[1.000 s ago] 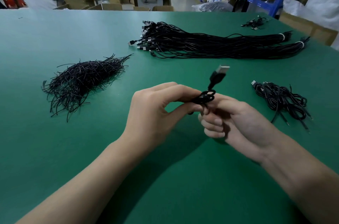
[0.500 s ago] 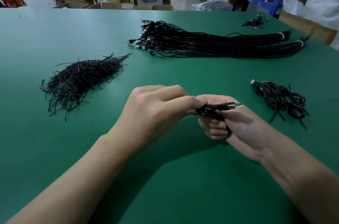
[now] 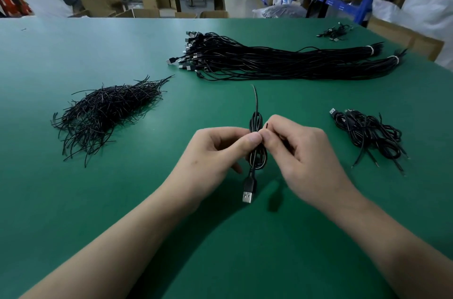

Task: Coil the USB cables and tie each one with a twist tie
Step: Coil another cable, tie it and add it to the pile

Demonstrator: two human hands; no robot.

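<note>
Black cable (image 3: pixel 256 122), wound into a narrow coil, hangs upright at the middle of the frame just above the green surface (image 3: pixel 73 200). Its plug (image 3: pixel 248 192) dangles from the bottom loop and a loose tail (image 3: pixel 255 97) points up and away. The left hand (image 3: pixel 213 151) pinches the coil at its waist between thumb and forefinger. The right hand (image 3: pixel 304 149) meets it there, its fingers (image 3: pixel 267 137) narrowed onto what looks like a twist tie (image 3: pixel 266 125), of which only a short dark stub shows by the forefinger. How far the tie is wrapped is hidden behind the thumbs. By my reading the step in hand is the twisting shut. To do it well, the left pinch should be firm enough that the loops cannot fan out, with the tie square across the waist rather than slanting. The right fingers should cross the two ends close against the cable and turn them several times so the twist sits snug. A loose twist would likely let the thin, springy loops slip. The tail and plug are best left free of the tie. More ties lie heaped at the left of the frame (image 3: pixel 105 112), uncoiled cables in a long bundle (image 3: pixel 282 63) at upper centre, and tied coils in a small pile (image 3: pixel 367 132) at the right, where this one probably belongs.
</note>
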